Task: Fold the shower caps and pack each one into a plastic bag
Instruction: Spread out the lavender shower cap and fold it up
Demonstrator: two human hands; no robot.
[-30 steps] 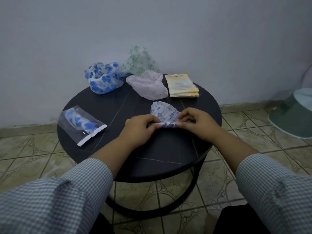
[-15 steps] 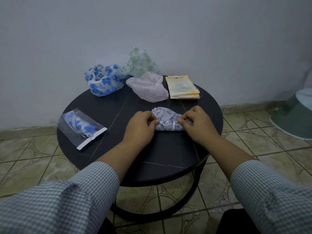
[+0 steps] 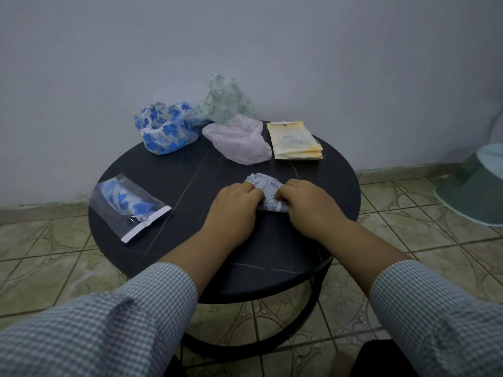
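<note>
On the round desk (image 3: 168, 183), two hands were squeezing a purple shower cap (image 3: 265, 186) small.

The left hand (image 3: 235, 205) and right hand (image 3: 307, 204) each gripped an end of it, closer together than a moment before, so the cap was bunched tighter and looked nearly ready for a bag. The bare desk in front gave room to work. The packed bag (image 3: 128, 205) lay well apart by the left rim; the bag stack (image 3: 295, 141) sat behind.

A home room: patterned tiled floor (image 3: 408, 213), plain painted wall (image 3: 245, 36), small round table (image 3: 326, 186).
</note>
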